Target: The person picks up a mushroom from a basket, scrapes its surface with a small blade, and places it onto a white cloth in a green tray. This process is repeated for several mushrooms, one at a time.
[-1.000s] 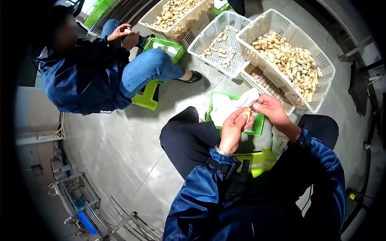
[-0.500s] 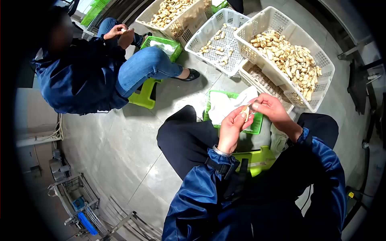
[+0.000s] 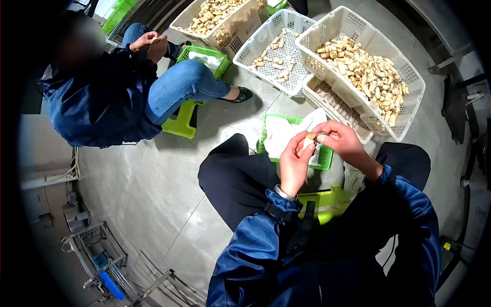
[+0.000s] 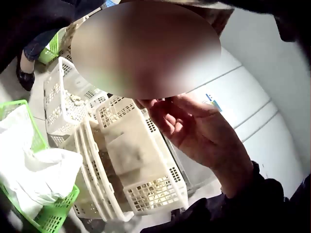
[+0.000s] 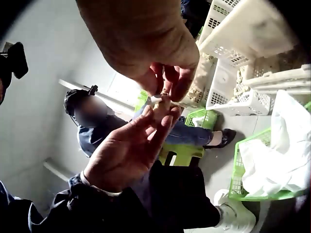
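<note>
Low in front of my body, both hands meet over a small pale-and-brown mushroom (image 5: pixel 161 111). My left hand (image 3: pixel 293 166) holds it between thumb and fingers. From the other side, my right hand (image 3: pixel 345 146) pinches a small thin blade (image 5: pixel 155 99) against the mushroom's top end; fingers hide most of it. Below the hands stands a green basket (image 3: pixel 327 159) with a white plastic bag or cloth (image 3: pixel 279 137) in it. In the left wrist view, a blurred patch covers the fingertips and whatever they hold.
Ahead to the right, a white crate (image 3: pixel 412 115) full of mushrooms (image 3: pixel 368 77) leans on other crates. Beside it a white crate (image 3: pixel 246 64) holds several mushrooms. Another person (image 3: pixel 102 102) sits at the left on a green stool (image 3: pixel 181 123). A metal frame (image 3: pixel 97 245) stands lower left.
My right fingers have shifted left over the mushroom, closer to the left fingertips, and the mushroom is turned more sideways. The whole head view has drifted slightly.
</note>
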`<state>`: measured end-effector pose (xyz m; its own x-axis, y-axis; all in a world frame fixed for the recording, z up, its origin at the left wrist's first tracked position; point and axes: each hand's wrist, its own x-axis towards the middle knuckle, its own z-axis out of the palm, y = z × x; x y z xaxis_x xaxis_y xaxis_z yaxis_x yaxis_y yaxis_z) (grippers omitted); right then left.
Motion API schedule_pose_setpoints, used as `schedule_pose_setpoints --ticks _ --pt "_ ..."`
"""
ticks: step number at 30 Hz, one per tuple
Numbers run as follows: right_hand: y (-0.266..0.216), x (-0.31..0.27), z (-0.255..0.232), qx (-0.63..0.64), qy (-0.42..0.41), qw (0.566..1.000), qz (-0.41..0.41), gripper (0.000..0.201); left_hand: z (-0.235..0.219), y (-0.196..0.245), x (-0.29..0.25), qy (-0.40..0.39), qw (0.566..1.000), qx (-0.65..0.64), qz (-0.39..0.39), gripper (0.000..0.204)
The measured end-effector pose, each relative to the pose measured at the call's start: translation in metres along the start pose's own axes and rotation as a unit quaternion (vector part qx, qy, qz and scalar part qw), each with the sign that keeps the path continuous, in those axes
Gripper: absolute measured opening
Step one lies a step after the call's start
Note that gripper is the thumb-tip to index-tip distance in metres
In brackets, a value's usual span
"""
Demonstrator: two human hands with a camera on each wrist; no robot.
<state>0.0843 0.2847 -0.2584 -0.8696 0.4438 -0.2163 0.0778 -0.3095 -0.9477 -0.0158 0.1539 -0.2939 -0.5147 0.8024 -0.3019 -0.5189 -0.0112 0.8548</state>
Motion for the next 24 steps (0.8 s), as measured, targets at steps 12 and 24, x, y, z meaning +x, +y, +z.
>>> schedule_pose_setpoints --ticks 12,24 --pt "0.004 -0.001 -0.001 -0.045 0.009 0.999 -0.015 0.008 0.005 0.003 -0.003 0.019 0.999 0.025 0.024 0.04" --pt "0.002 0.0 -0.003 -0.021 0.041 0.999 -0.012 0.009 0.005 0.006 -0.002 0.006 1.0 0.024 0.011 0.04"
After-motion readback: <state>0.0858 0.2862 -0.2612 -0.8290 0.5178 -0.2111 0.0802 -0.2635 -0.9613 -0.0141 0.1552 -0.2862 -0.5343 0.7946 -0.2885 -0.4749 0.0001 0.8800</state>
